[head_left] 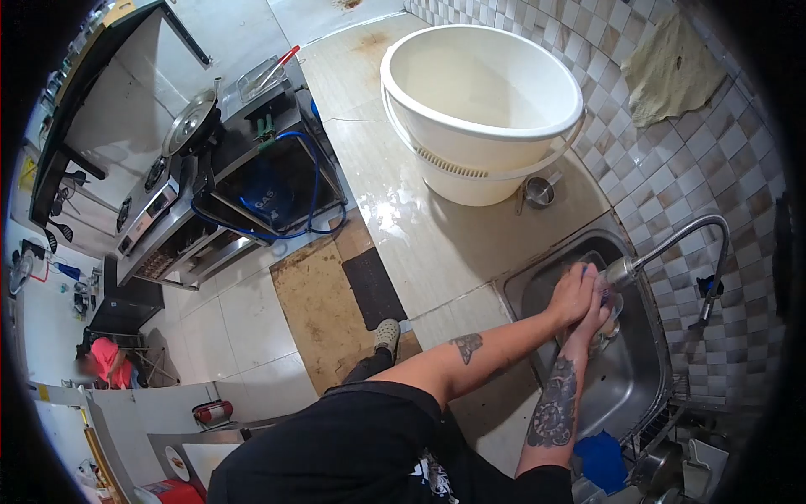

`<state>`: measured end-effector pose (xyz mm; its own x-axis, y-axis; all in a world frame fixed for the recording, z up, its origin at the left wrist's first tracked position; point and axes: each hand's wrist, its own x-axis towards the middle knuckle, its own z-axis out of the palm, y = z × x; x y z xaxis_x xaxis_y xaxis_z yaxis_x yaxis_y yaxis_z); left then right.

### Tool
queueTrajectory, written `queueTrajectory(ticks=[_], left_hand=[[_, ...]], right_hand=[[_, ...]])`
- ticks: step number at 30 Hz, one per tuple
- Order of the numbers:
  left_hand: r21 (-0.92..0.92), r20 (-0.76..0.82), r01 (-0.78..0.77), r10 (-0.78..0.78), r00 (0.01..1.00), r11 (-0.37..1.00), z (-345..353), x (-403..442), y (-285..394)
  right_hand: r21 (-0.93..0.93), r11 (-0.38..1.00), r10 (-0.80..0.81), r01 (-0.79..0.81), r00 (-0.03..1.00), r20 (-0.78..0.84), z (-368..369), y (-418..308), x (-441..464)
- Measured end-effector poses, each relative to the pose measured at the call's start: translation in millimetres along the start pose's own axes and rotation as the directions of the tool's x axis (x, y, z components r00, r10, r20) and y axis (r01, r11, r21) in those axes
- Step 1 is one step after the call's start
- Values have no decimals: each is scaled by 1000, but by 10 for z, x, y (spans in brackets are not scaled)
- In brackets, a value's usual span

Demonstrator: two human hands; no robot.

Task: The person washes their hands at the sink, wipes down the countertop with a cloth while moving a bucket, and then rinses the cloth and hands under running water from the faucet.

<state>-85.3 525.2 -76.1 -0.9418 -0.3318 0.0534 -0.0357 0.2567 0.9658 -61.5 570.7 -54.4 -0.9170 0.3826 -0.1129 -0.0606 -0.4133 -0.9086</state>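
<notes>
The left hand (573,296) and right hand (594,321) crowd together in the stainless-steel sink (606,412), by the faucet head (620,272); whether either grip is spread or pinching, I cannot tell. A clear object (618,307) shows beside them, inside the sink. Wet fingers could let it slip and knock the metal.

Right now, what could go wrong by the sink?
Water might splash: the hands are over the sink, close to the tap. The counter has shiny, wet-looking patches, so the big white bucket might slide if bumped. The small metal cup beside it could get knocked too.
</notes>
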Motion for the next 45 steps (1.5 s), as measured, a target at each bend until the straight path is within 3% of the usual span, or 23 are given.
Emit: queueTrajectory(ticks=[2,6,8,9,10,11,15,17,20,21,23,27,28,29,30,31,36,37,38,39,40,42,45], left_hand=[[-217,398,194,-95,912,957,-157,53,109],[-208,163,-201,237,958,957,100,21,-312],[-201,381,-257,318,868,945,-22,99,-318],[-362,317,-256,377,870,896,-73,78,-283],[-168,434,-19,92,896,986,-262,25,49],[-225,404,27,68,912,974,-243,21,46],[-129,356,-27,71,932,991,-91,9,-203],[-188,359,145,-69,931,971,-122,11,-178],[-206,305,252,-183,935,946,-166,-43,-5],[-206,298,247,-180,937,947,-80,-52,-144],[-247,112,-85,116,987,965,24,-50,-271],[-243,155,-239,280,947,940,-99,23,-321],[-259,303,47,35,952,965,-64,85,-372],[24,334,-47,36,942,999,-130,82,-210],[-449,386,327,-150,910,831,-38,88,-325],[-300,399,419,-286,871,857,-76,118,-209],[-113,441,3,48,896,994,-100,175,-345],[-165,455,180,-87,886,970,-131,154,-253],[-162,467,179,-85,880,970,-146,128,-216],[-145,456,140,-60,888,980,-165,111,-200],[-128,442,100,-33,896,987,-175,116,-177],[-290,452,216,-66,890,932,-159,107,-107],[-241,498,176,-34,866,954,-141,103,-57]], right_hand=[[-179,979,-123,99,984,-128,214,-164,-39],[-216,958,-193,191,981,13,-633,692,647],[-309,927,-253,214,963,-92,-668,779,736],[-771,378,-458,513,827,326,-541,581,508],[-385,844,-417,374,909,-30,-289,449,414],[102,966,-218,239,959,-180,70,62,185],[18,977,-209,215,964,-166,-152,150,311],[297,953,-106,58,983,149,-212,180,309],[393,919,-18,-2,999,47,-157,165,212],[397,918,-18,-5,998,54,-28,95,110],[-59,951,-304,304,953,3,181,-26,-72],[-74,960,-261,270,959,108,37,162,137],[-58,937,-329,344,927,183,-76,334,274],[-49,970,-235,239,969,74,65,176,184],[-60,957,-280,283,959,53,74,218,197],[-68,943,-324,326,945,40,80,266,242],[-85,957,-284,276,954,-94,50,313,298],[-709,331,-770,623,612,180,-53,500,459],[-716,330,-773,615,611,170,-69,444,412],[-373,786,-538,493,843,-22,-21,322,313],[93,977,-189,192,981,-44,50,192,241],[102,979,-167,177,981,-98,88,37,193],[519,854,69,9,989,-130,29,-128,123]])
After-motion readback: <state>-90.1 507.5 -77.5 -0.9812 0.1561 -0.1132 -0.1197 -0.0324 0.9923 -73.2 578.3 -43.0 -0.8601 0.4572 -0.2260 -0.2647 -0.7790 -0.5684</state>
